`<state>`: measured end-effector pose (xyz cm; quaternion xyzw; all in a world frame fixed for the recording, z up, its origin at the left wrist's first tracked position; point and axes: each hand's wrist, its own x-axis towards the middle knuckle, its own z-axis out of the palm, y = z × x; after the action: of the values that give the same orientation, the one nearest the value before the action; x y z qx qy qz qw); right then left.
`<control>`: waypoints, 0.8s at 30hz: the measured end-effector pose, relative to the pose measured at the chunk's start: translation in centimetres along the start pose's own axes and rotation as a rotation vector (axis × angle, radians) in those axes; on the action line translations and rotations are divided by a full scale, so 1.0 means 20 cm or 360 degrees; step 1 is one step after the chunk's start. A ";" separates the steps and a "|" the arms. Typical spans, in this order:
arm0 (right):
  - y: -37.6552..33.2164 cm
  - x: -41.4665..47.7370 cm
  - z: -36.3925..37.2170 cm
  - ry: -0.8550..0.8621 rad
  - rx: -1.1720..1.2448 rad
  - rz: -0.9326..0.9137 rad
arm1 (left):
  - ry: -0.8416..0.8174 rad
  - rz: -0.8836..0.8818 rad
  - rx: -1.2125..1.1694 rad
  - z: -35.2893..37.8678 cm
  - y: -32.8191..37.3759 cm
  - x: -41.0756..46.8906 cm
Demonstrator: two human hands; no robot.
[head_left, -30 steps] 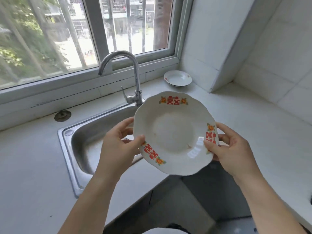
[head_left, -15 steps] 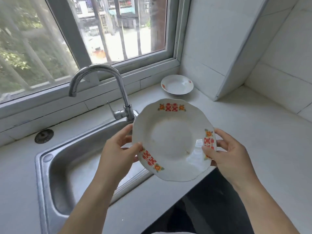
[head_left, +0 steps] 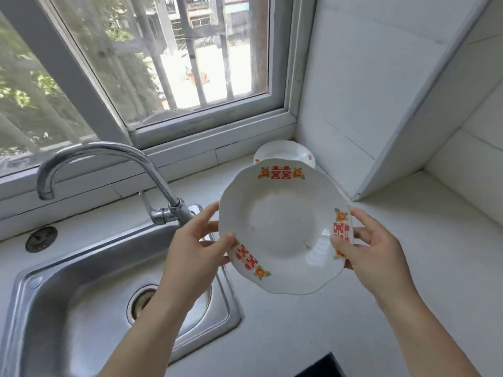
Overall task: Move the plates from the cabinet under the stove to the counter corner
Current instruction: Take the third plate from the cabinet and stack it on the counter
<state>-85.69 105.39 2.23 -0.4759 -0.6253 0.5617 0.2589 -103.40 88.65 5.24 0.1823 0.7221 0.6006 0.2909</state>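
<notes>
Now both hands — left hand (head_left: 190, 251), right hand (head_left: 378, 254) — clasp the plate (head_left: 283, 227) between them.

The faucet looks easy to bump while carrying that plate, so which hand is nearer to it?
Left. The left hand grips the held plate at its rim just beside the faucet base; the right hand is across the plate, farther away.

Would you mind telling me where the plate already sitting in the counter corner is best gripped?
Grip the corner plate by its raised rim on the sink-facing side, coming from the left front. The wall and window sill close off its back and right, and the held plate hides its near edge.
</notes>
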 end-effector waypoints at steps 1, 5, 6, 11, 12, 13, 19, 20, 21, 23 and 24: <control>0.00 0.04 0.01 -0.0027 0.0013 0.0014 | 0.0035 -0.0013 0.0015 0.00 0.00 0.03; 0.02 0.18 0.08 -0.0148 0.0102 0.0075 | 0.0097 -0.0056 0.0126 0.01 0.00 0.16; 0.02 0.21 0.10 -0.0168 0.0114 0.0084 | 0.0091 -0.0073 0.0153 0.01 0.00 0.19; 0.05 0.42 0.11 -0.0211 0.0119 0.0127 | 0.0004 -0.0260 0.0206 0.07 0.00 0.42; 0.06 0.47 0.11 -0.0214 0.0108 0.0143 | -0.0013 -0.0310 0.0214 0.10 -0.01 0.47; 0.08 0.52 0.11 -0.0217 0.0082 0.0159 | -0.0032 -0.0353 0.0222 0.12 -0.02 0.52; 0.16 0.78 0.11 -0.0199 -0.0078 0.0248 | -0.0091 -0.0489 0.0222 0.26 -0.08 0.79; 0.17 0.82 0.12 -0.0184 -0.0091 0.0256 | -0.0088 -0.0496 0.0252 0.28 -0.10 0.84; 0.18 0.86 0.13 -0.0170 -0.0100 0.0264 | -0.0081 -0.0499 0.0289 0.30 -0.11 0.88; 0.20 0.94 0.14 -0.0165 -0.0116 0.0281 | -0.0084 -0.0514 0.0350 0.33 -0.13 0.97; 0.21 0.98 0.15 -0.0169 -0.0118 0.0288 | -0.0091 -0.0547 0.0343 0.34 -0.14 1.02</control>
<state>-95.13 120.99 -6.67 -0.5092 -0.6129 0.5837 0.1561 -114.31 105.76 -2.37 0.1034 0.7941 0.4560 0.3883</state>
